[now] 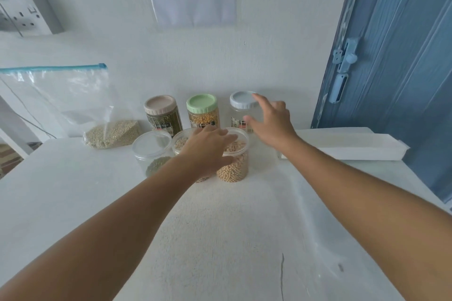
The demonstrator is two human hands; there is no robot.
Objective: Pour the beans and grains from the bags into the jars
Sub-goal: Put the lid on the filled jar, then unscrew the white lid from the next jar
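Three lidded jars stand at the wall: a beige-lidded jar of dark green beans, a green-lidded jar of yellow corn, and an empty blue-lidded jar. In front stand three open clear jars: one with a few green beans, a middle jar half hidden by my left hand, and one full of tan beans. My left hand hovers open over the middle and tan-bean jars. My right hand reaches open toward the blue-lidded jar, fingers spread beside it. A zip bag holding pale grains leans against the wall at left.
A white paper bag lies flat on the table at right, by a blue door. A wall socket sits at upper left. The white table stretches toward me.
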